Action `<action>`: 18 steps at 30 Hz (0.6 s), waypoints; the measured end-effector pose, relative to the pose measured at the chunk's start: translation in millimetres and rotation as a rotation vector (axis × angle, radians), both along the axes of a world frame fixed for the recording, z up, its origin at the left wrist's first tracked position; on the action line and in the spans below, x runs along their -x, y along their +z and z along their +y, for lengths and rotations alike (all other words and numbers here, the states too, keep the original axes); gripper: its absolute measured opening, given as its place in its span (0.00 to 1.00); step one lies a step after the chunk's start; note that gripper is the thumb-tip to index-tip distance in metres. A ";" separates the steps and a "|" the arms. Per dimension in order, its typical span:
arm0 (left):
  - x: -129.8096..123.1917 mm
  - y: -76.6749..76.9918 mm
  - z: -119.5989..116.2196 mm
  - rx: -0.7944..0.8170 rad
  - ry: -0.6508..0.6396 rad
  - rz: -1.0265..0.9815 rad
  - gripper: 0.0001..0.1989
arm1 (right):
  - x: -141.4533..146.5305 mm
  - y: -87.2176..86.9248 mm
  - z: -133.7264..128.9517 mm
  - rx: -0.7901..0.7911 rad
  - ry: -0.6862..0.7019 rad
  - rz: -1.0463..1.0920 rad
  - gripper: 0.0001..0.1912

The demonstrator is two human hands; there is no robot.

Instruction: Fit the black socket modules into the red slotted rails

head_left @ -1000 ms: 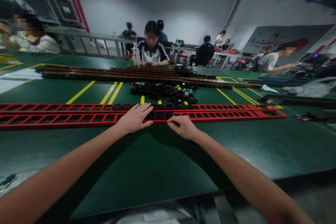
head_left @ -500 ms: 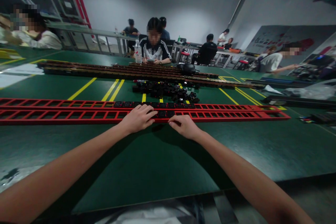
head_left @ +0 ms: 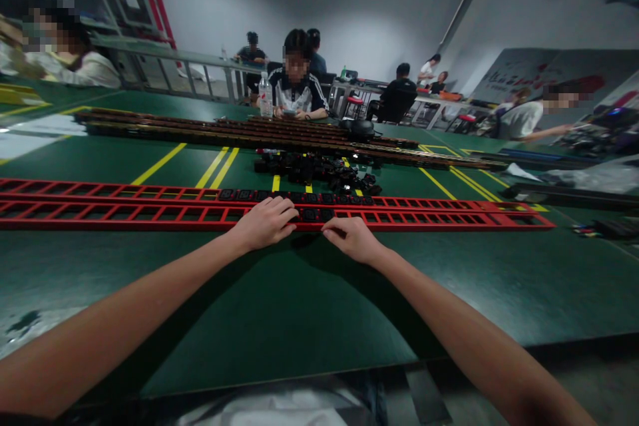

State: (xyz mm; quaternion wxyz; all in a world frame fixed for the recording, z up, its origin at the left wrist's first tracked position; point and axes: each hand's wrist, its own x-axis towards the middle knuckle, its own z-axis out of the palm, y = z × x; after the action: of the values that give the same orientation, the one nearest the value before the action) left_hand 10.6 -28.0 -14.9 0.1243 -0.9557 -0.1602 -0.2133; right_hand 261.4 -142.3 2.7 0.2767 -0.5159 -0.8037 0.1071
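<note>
Two long red slotted frames (head_left: 424, 218) lie side by side across the green table. Black square modules (head_left: 327, 214) fill several middle slots in both. My left hand (head_left: 267, 221) rests over the nearer frame with its fingers curled down onto it; what is under the fingertips is hidden. At the near edge of that frame, just right of the modules, my right hand (head_left: 348, 238) has thumb and forefinger pinched together, and anything between them is too small to make out. A pile of loose black parts (head_left: 314, 170) lies behind the frames.
Long brown metal strips (head_left: 224, 133) lie stacked across the table behind the loose parts. A plastic bottle (head_left: 265, 96) stands by a seated person opposite. Dark bars (head_left: 569, 190) and clear plastic wrap (head_left: 594, 176) are at right. Other people sit left and right.
The view has shifted slightly. Both hands keep nearly the same place on the red frame, and the person opposite has barely moved.
</note>
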 end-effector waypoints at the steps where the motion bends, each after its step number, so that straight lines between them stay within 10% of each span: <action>1: 0.0 0.0 0.0 -0.002 0.000 -0.001 0.13 | 0.1 -0.3 0.1 -0.001 0.003 -0.002 0.09; 18: -1.3 0.8 -1.7 0.000 0.019 -0.015 0.12 | 0.6 -0.2 0.8 0.000 0.012 -0.011 0.09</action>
State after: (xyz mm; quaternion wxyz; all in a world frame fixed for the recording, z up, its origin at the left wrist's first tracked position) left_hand 11.9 -29.7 -14.2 0.1252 -0.9526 -0.1703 -0.2190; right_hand 260.8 -141.6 2.5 0.2715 -0.5116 -0.8083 0.1060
